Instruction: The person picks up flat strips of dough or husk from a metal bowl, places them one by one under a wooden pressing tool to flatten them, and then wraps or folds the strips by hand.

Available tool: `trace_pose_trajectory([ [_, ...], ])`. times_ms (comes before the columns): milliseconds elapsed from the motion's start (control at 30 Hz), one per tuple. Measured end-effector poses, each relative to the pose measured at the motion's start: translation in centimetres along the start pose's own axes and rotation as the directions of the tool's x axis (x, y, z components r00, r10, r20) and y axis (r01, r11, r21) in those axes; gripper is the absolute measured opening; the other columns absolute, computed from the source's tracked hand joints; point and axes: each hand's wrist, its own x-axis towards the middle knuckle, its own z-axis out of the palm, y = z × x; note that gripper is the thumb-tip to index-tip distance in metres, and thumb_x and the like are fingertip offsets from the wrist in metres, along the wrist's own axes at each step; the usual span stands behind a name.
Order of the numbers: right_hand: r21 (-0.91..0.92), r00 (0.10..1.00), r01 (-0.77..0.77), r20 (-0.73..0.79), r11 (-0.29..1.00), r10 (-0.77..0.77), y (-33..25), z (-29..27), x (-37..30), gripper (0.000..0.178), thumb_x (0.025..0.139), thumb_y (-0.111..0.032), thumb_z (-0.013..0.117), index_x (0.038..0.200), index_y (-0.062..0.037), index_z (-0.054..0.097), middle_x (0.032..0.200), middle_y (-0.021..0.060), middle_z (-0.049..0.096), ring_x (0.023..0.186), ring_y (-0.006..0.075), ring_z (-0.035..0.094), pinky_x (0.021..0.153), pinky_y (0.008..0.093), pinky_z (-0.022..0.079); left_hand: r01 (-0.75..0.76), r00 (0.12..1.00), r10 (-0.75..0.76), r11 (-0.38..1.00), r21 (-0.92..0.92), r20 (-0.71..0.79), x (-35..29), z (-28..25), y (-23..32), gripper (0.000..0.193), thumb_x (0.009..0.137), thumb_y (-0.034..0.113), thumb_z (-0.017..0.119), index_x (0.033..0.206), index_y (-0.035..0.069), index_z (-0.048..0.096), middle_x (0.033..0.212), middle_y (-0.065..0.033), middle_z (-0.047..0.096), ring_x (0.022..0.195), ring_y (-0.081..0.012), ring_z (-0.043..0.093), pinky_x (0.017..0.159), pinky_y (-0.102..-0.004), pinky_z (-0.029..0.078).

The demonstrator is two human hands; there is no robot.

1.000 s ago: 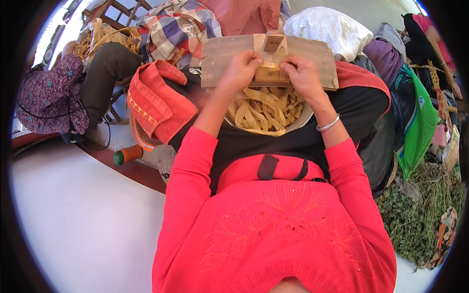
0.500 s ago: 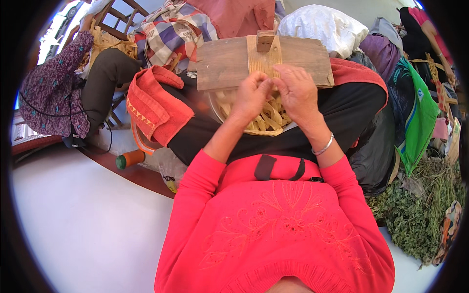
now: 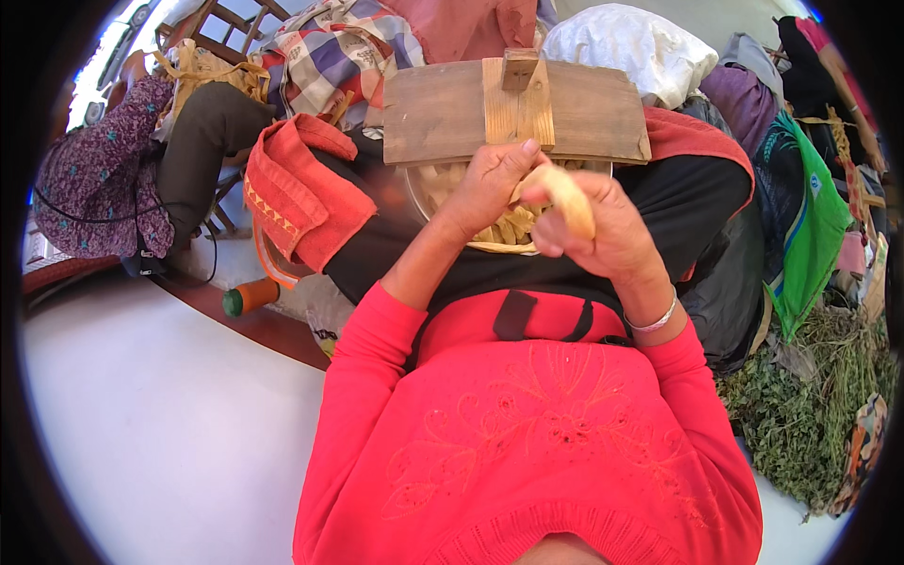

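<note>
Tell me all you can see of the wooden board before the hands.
The wooden board is brown, roughly rectangular and wider than deep, with visible grain. A lighter strip of wood crosses its middle, with a small darker block standing near the far end. It lies just beyond the yellowish strips; its support is hidden. Red cloth adjoins its right end; the left hand overlaps its near edge in the picture, contact unclear.

Surfaces: wood, cloth, plastic.
Board (image 3: 438,113): matt, grained wood; block (image 3: 520,71) at its far edge, wood. Towel (image 3: 311,212): rough, matt cloth. Sack (image 3: 629,49): glossy plastic, by look.
</note>
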Motion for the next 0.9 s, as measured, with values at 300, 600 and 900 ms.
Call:
trace_pose_trajectory([
  [300,-0.998,0.749,0.027,-0.020,0.060,-0.662,1.5,-4.0,2.8,0.018,0.089,-0.012,0.058,0.104,-0.0103,0.067,0.069,0.0114,0.060,0.056,0.0252,0.058,0.052,0.0333,0.045,-0.154,0.986,0.148,0.985,-0.081,-0.083,-0.6,2.9,-0.7,0.011,0.092,0.013,0.058,0.095,0.002,0.057,0.070,0.0040,0.048,0.062,-0.0029,0.043,0.055,-0.0200,0.037],
  [600,-0.998,0.786,-0.053,-0.014,-0.045,-0.618,1.5,-5.5,2.6,0.009,0.086,-0.014,0.060,0.081,-0.0076,0.065,0.074,0.0102,0.061,0.059,0.0297,0.058,0.053,0.0353,0.045,-0.170,0.973,0.212,0.929,0.329,-0.096,0.8,0.6,-4.1,0.010,0.091,0.013,0.057,0.093,0.003,0.059,0.063,0.0013,0.048,0.057,-0.0113,0.050,0.048,-0.0279,0.039],
  [900,-0.670,0.927,-0.168,-0.358,0.723,-0.116,5.0,-9.3,1.1,0.031,0.096,-0.026,0.056,0.086,0.0016,0.066,0.076,-0.0056,0.059,0.072,0.0020,0.048,0.066,0.0188,0.041,-0.289,0.696,0.710,0.143,0.947,0.105,-0.5,1.4,-4.4,0.026,0.073,0.001,0.060,0.098,0.003,0.061,0.081,-0.0093,0.059,0.070,-0.0284,0.059,0.058,-0.0378,0.047],
])
